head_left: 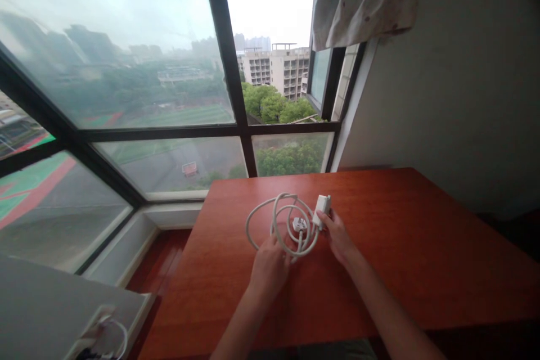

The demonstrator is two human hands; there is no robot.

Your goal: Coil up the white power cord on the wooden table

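A white power cord (pixel 276 214) is looped into a loose coil above the wooden table. At its right side is a white rectangular block (pixel 322 211), which looks like a socket end, pinched between the thumb and fingers of my right hand (pixel 336 234). Within the loops shows a white plug (pixel 299 225), its cord running down toward the front of the coil. My left hand (pixel 270 263) closes on the lower left of the loops, and its fingertips are partly hidden behind the hand.
The reddish-brown table (pixel 379 287) reaches back to a dark-framed window (pixel 248 149). A pale wall (pixel 447 95) stands at the right, under a curtain (pixel 367 0). At lower left, a wall outlet (pixel 95 326) has a white cable (pixel 122 333) plugged in.
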